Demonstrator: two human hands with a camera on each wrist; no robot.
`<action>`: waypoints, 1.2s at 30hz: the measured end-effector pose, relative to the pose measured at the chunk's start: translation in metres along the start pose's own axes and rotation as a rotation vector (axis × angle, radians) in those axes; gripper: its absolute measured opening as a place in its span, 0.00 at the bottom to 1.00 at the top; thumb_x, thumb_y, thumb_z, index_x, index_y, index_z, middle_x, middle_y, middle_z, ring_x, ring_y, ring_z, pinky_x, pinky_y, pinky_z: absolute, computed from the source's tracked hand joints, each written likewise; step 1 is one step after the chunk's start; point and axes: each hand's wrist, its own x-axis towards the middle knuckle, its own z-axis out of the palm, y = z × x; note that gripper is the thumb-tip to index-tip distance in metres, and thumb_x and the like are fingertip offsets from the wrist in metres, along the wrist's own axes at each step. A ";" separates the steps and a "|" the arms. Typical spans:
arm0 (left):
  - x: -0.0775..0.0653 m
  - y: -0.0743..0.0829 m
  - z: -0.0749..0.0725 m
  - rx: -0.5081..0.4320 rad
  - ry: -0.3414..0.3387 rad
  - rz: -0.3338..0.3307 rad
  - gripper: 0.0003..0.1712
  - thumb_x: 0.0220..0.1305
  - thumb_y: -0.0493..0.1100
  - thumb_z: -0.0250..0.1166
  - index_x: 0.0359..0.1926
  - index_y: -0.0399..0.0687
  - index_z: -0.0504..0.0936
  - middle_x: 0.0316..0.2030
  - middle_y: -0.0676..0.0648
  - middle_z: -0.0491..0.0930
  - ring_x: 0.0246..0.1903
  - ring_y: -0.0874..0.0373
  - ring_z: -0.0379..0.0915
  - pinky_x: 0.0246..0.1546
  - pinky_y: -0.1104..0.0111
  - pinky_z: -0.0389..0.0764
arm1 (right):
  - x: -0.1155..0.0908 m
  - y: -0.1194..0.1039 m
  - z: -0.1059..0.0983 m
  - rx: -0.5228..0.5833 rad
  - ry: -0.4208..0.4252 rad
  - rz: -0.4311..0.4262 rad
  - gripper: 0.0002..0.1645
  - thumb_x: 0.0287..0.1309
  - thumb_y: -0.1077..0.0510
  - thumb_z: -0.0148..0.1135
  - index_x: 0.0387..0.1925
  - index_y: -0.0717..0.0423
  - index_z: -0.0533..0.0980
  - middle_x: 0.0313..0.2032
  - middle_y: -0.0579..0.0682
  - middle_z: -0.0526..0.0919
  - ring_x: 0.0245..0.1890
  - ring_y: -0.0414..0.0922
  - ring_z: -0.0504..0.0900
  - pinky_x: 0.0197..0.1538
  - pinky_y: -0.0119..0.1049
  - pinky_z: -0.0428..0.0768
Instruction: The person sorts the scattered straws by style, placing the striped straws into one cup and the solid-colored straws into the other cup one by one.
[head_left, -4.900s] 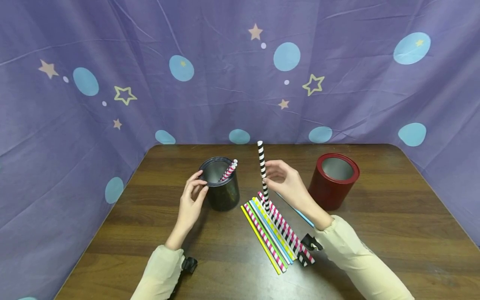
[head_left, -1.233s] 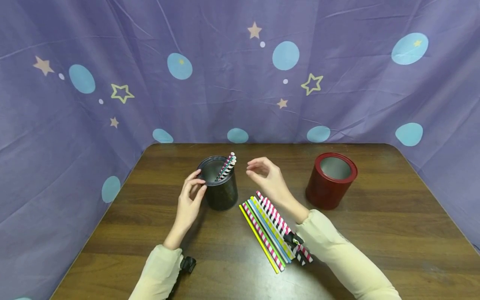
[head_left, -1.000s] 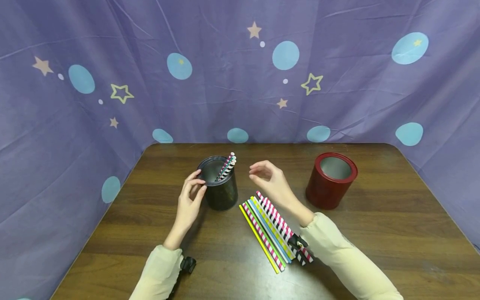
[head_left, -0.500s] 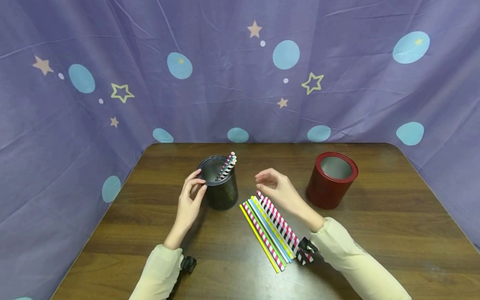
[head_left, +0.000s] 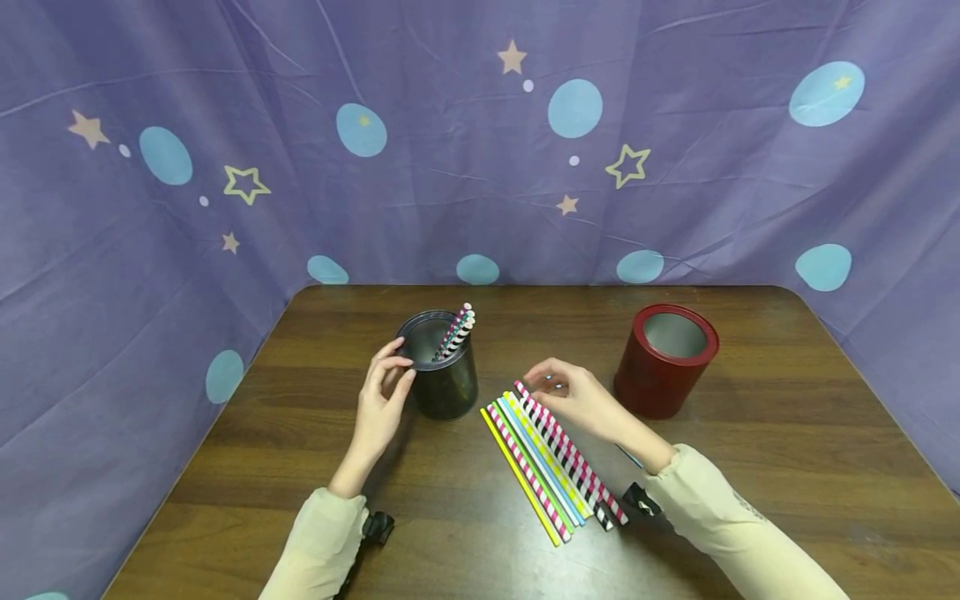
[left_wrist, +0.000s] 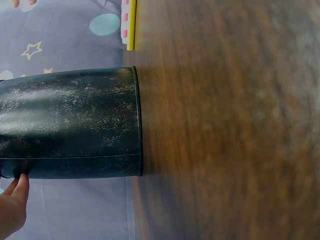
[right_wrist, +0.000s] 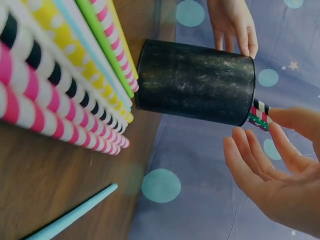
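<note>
Several striped and dotted straws (head_left: 459, 333) lean inside a black can (head_left: 447, 392). Against the can's near-left rim, my left hand (head_left: 382, 408) rests its fingertips, the fingers loosely bent. In the left wrist view, fingertips (left_wrist: 21, 190) touch the can's wall. My right hand (head_left: 573, 400) hovers over the far end of a row of colored straws (head_left: 536, 467), holding nothing. A gap shows between thumb and fingers in the right wrist view. A light blue straw (right_wrist: 75, 212) lies apart from the row, mostly hidden under the right arm in the head view.
A red can (head_left: 660, 383) stands upright at the right, its visible inside bare. The brown wooden table (head_left: 787, 433) ends at a purple curtain (head_left: 465, 167) behind and at the sides.
The black-and-white straw that my right hand held is now in the black can, with a green one too. My right hand has come back, right and down, toward the row. The left stays put.
</note>
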 end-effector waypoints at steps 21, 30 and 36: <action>0.000 -0.002 0.000 0.006 -0.006 -0.012 0.08 0.55 0.24 0.54 0.38 0.24 0.69 0.54 0.29 0.63 0.56 0.39 0.58 0.55 0.75 0.65 | -0.018 0.027 -0.010 -0.084 -0.167 0.029 0.14 0.50 0.69 0.56 0.42 0.65 0.72 0.40 0.61 0.77 0.38 0.50 0.78 0.37 0.34 0.78; 0.000 -0.002 0.000 0.012 -0.001 -0.007 0.08 0.55 0.24 0.54 0.38 0.24 0.69 0.54 0.29 0.63 0.56 0.39 0.58 0.55 0.74 0.65 | -0.025 0.037 -0.012 -0.172 -0.219 0.040 0.15 0.49 0.68 0.57 0.42 0.67 0.72 0.40 0.60 0.77 0.37 0.49 0.77 0.35 0.30 0.77; 0.000 -0.002 0.000 0.020 0.000 -0.006 0.07 0.55 0.24 0.54 0.38 0.25 0.70 0.54 0.29 0.63 0.56 0.40 0.59 0.55 0.74 0.65 | -0.026 0.044 -0.012 -0.188 -0.238 0.051 0.15 0.49 0.68 0.58 0.42 0.66 0.72 0.40 0.59 0.78 0.35 0.46 0.77 0.33 0.29 0.77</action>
